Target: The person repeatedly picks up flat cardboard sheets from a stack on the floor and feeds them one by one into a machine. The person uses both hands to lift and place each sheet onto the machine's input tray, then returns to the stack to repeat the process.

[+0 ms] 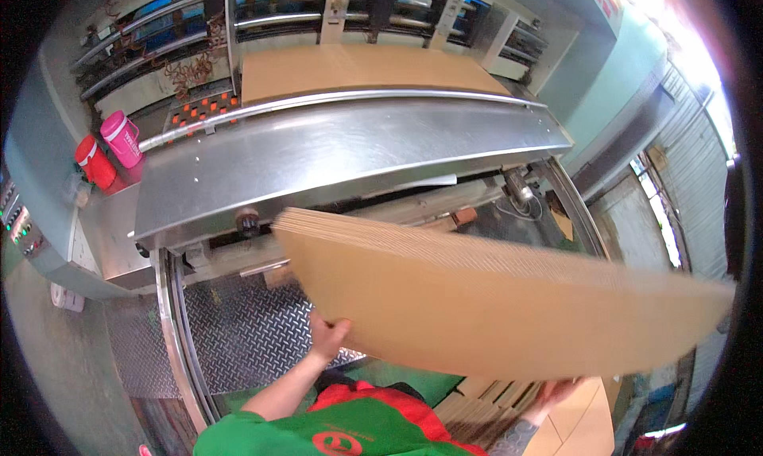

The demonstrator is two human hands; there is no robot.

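Note:
A thick stack of brown corrugated cardboard sheets [493, 305] is held up before me, tilted, with its layered edge facing the machine. My left hand [327, 337] grips the stack's lower left corner, thumb on the near face and fingers behind it. At the lower right, my right hand [556, 391] holds the bottom edge; its fingers are partly hidden and blurred. Ahead lies the machine's steel feed table [350, 150]. Beyond its front bar, more flat cardboard [366, 68] rests inside the machine.
More cardboard pieces [572, 424] are piled beside me at the lower right. A red jug [95, 163] and a pink jug [121, 138] stand left of the table. Metal rails [176, 329] flank a diamond-plate floor [246, 329]. A control panel [22, 232] with lit buttons is far left.

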